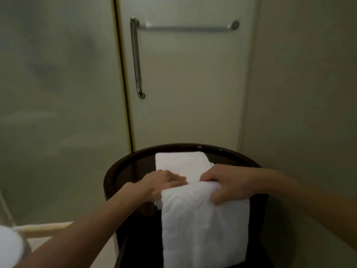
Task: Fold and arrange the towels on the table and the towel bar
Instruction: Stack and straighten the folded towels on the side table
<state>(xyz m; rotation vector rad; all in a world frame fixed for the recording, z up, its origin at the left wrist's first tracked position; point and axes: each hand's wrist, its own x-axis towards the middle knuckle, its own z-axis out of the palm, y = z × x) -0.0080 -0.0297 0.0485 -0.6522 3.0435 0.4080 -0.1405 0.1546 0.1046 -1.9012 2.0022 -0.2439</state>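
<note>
A white towel (pixel 202 219) lies across a round dark table (pixel 119 167), its far part flat on the top and its near part hanging over the front edge. My left hand (pixel 166 180) rests flat on the towel's middle, fingers stretched out. My right hand (pixel 226 182) grips a raised fold of the towel, thumb under and fingers over. A chrome towel bar (pixel 185 28) is mounted bare on the pale door above.
A vertical chrome handle (pixel 136 59) runs down the door's left side. Frosted glass fills the left; a plain wall stands close on the right. Something white and rounded (pixel 7 246) shows at the bottom left corner.
</note>
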